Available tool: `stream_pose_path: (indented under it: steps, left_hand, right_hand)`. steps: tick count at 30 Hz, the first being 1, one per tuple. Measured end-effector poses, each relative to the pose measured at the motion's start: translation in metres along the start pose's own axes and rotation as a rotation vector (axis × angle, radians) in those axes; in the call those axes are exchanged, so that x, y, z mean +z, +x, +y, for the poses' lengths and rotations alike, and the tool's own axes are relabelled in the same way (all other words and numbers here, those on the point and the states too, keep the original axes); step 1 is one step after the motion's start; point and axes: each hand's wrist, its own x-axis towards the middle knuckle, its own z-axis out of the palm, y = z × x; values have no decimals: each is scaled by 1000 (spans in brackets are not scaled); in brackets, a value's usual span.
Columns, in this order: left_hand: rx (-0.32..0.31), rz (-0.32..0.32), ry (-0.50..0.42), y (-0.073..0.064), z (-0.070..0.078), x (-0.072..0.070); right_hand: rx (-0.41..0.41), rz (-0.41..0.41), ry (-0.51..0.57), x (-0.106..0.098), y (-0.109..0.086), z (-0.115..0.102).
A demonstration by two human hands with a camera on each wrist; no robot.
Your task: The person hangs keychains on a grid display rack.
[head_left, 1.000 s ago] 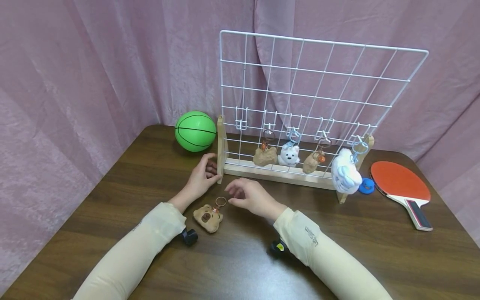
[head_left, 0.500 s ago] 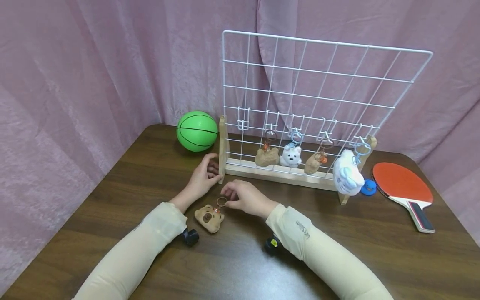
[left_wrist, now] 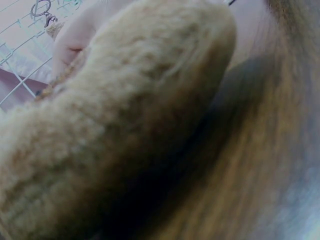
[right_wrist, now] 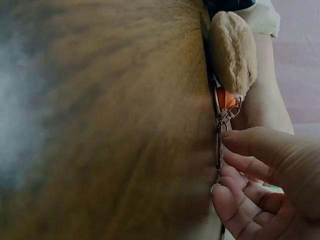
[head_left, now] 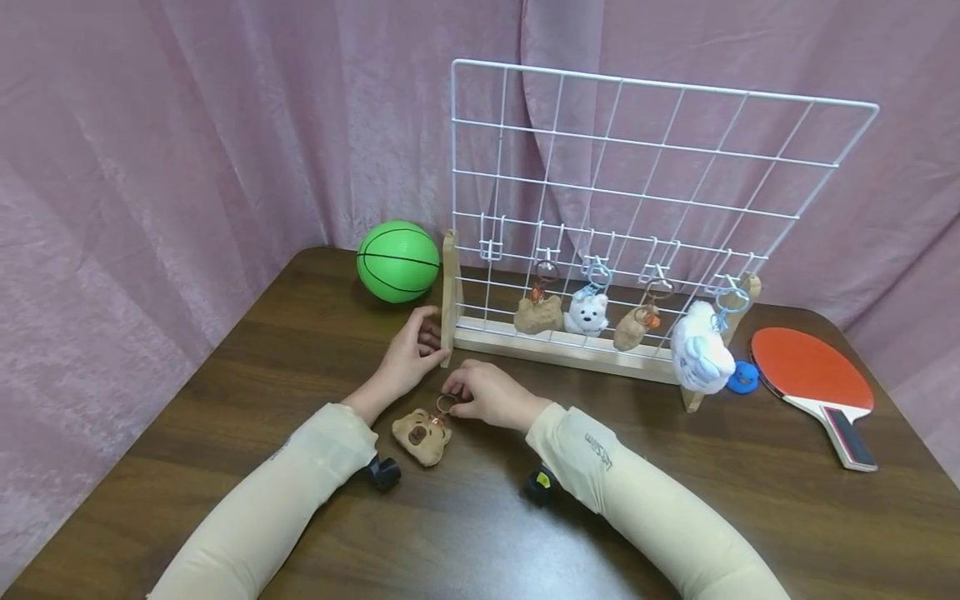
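A brown plush bear-face keychain [head_left: 422, 437] lies on the wooden table, its metal ring [head_left: 447, 404] pointing away from me. Thumb and curled fingers of my right hand [head_left: 497, 396] pinch at that ring, level with the tabletop in the right wrist view. My left hand [head_left: 407, 352] grips the lower left wooden upright [head_left: 448, 292] of a white wire grid rack [head_left: 645, 150]; some of its fingers are hidden behind the wood. Brown fur of the plush [left_wrist: 125, 110] fills most of the left wrist view. An orange bead [right_wrist: 226, 99] sits between plush and ring in the right wrist view.
Several plush keychains hang from the rack's hooks, among them a white bear [head_left: 587, 314] and a larger white plush [head_left: 701, 346]. The leftmost hook [head_left: 491, 248] carries nothing. A green ball [head_left: 397, 262], a blue toy [head_left: 742, 377] and a red table-tennis paddle [head_left: 813, 367] lie around it.
My right hand has moved left and its fingers have closed in on the keychain's ring. The left hand stays at the upright. The whole view has shifted slightly.
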Motion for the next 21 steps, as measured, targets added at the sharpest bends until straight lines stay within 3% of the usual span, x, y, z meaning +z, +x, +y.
stream_pose_path:
  steps: [21]
  left_hand:
    - [17,8,26,-1,0,2]
  right_hand:
    - [21,-17,-11,-1,5,-1]
